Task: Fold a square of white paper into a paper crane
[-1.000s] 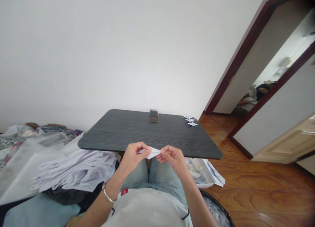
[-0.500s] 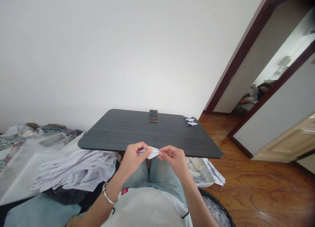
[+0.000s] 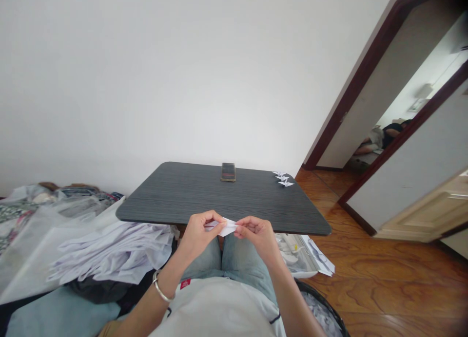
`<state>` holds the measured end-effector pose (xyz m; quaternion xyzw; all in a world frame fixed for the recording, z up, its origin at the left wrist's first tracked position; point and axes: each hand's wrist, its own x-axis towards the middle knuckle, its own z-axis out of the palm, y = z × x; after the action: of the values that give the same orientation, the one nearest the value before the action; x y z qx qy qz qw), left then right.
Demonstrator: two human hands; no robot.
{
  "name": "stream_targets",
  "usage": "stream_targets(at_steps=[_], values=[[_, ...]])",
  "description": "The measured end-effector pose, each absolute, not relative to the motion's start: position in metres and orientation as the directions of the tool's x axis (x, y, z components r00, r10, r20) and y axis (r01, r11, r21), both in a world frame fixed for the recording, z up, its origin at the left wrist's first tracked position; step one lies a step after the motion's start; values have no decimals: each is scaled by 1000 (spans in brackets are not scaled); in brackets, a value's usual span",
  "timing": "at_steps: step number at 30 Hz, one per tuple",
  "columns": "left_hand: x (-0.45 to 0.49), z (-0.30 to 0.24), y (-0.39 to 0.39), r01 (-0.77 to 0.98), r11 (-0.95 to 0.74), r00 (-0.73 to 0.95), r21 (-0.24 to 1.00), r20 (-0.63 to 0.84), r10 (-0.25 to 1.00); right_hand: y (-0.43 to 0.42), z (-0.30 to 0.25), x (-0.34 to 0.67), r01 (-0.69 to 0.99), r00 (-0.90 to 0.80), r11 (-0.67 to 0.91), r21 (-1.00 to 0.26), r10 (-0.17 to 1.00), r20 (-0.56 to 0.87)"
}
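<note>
Both hands pinch a small folded piece of white paper point(image 3: 226, 227) just above my lap, at the near edge of a dark grey table point(image 3: 183, 196). My left hand point(image 3: 199, 234) grips its left end with fingers curled; a silver bangle circles that wrist. My right hand point(image 3: 258, 234) pinches the right end between thumb and fingertips. The paper is a narrow, pointed fold.
A phone point(image 3: 228, 172) lies at the table's far edge, and three small folded paper shapes point(image 3: 283, 179) sit at its far right corner. Loose white sheets point(image 3: 109, 252) and cloth pile up on my left. Wooden floor and an open doorway are to the right.
Hardly anything differs; my fingers shifted slightly on the folded paper, with the right hand drawn a little closer to the left.
</note>
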<state>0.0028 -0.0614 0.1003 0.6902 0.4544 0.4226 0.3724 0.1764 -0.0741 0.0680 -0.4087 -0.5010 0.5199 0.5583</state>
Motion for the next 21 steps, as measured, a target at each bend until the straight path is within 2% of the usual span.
stream_targets(at_steps=[12, 21], values=[[2, 96, -59, 266, -294, 255, 918, 227, 940, -76, 69, 176, -109, -31, 154, -982, 987, 158], [3, 93, -56, 218, -253, 216, 943, 206, 954, -76, 68, 177, -186, -41, 206, -961, 975, 217]])
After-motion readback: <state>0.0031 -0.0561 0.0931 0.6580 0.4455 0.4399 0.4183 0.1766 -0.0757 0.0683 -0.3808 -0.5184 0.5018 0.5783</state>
